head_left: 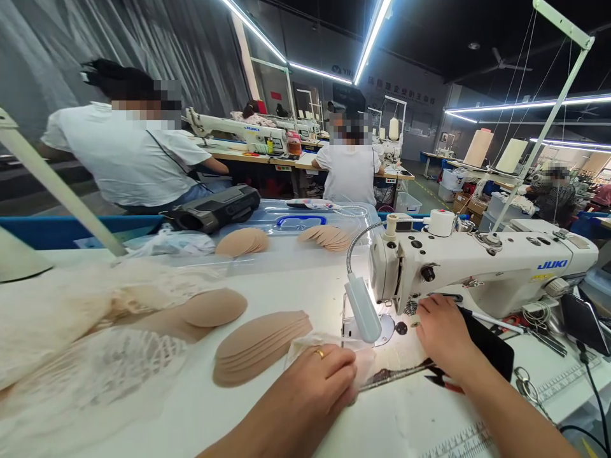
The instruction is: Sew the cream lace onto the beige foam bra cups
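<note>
My left hand (317,381), with a gold ring, is closed on thin pale fabric (365,366) just left of the sewing machine's plate. Beyond it the white sewing machine (482,261) stands on the table, and a grey lamp (363,308) on a bent neck hides part of the needle area. My right hand (442,327) rests by the needle area, its fingers bent and its fingertips near a round metal part; what lies under them is too small to make out. A fanned stack of beige oval pads (260,346) sits left of my left hand.
Cream lace fabric (119,356) and more beige pads (214,307) cover the left side. Behind are a clear plastic box (272,210) and a black case (214,210). Scissors (443,380), a dark phone (585,321) and rulers (461,442) lie right. People in white shirts sit ahead.
</note>
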Demonstrator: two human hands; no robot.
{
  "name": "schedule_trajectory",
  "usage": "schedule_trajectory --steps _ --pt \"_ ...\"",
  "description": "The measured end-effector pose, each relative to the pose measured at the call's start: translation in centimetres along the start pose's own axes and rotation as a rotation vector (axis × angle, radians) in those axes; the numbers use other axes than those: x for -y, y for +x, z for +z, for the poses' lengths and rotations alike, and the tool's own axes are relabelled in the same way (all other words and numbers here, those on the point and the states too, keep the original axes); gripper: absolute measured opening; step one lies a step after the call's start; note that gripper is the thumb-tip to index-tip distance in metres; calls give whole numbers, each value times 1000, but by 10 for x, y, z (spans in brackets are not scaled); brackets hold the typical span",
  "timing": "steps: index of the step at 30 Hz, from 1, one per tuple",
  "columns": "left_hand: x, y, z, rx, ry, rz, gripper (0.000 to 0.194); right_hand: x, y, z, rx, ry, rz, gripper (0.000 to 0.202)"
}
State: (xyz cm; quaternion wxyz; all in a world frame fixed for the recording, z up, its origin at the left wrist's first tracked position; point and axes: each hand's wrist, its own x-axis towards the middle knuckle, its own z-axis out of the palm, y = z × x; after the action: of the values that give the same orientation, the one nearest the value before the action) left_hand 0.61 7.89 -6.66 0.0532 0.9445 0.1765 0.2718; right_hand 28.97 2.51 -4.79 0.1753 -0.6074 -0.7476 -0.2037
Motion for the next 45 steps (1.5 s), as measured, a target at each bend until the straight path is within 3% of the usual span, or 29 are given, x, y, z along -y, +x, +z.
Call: schedule_trajectory --steps 3,8,12,23,28,32,39,45 --pt "-1 2 -5 25 -18 4 29 0 0 -8 -6 43 34 22" --pt "-10 12 -19 67 38 40 30 30 -2 -25 183 411 -281 17" --pt "-14 18 -20 16 113 80 31 38 -4 -25 236 394 -377 21" --pt "-20 20 -7 -79 214 46 35 37 -6 -20 147 357 -363 21" --pt "-20 19 -5 -56 164 9 35 41 -6 -14 124 382 -386 19" --pt "-20 17 -7 -50 122 -16 35 45 -6 -2 7 334 -365 30" --pt "-22 18 -8 -45 137 -5 34 46 -5 6 -130 280 -321 30" --pt "-22 20 -8 -36 138 -5 31 46 -4 7 -135 278 -294 31"
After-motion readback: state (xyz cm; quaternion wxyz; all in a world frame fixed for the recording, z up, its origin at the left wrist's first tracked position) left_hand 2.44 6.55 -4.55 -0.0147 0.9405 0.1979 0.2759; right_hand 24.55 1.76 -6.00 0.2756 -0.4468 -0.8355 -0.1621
